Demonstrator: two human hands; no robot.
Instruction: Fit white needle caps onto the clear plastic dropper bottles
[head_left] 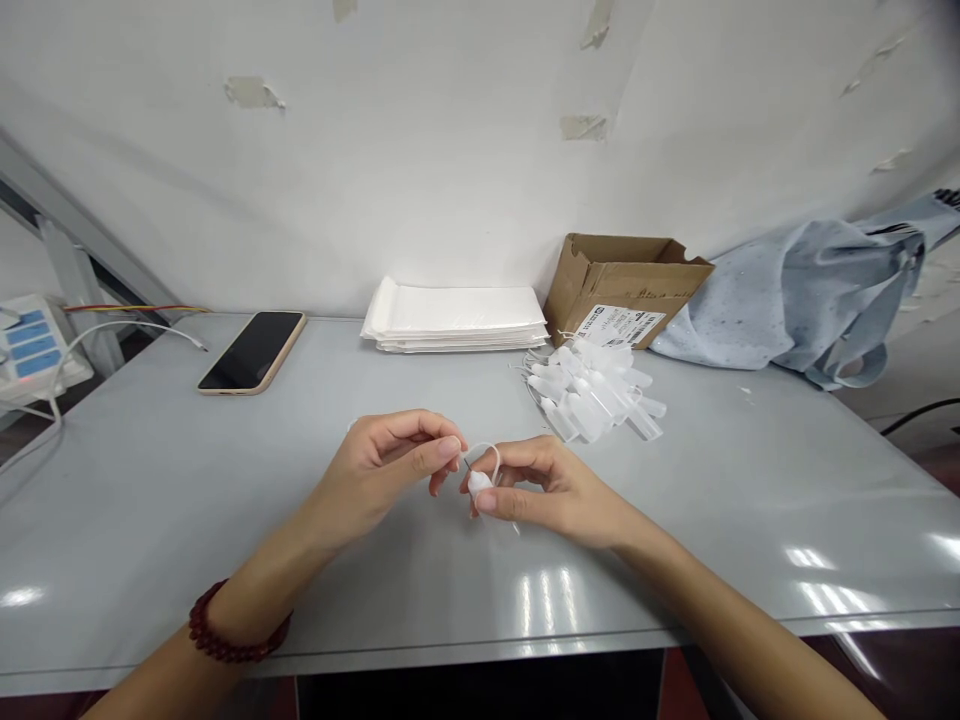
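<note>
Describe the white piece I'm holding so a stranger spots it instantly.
On the grey table, find the white heap by the cardboard box. Nearer you is the white piece, pinched in your right hand, not lying in the heap.

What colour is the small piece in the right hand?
White; the small piece shows in the head view.

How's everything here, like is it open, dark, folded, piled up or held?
Right hand, pinching a white piece.
Left hand, fingers curled, grip unclear.
Plastic pieces, heaped loosely.
White packets, stacked flat.
Cardboard box, top open.
Phone, face up, screen dark.
White cable, one end loose.
Blue cloth, crumpled.
</note>
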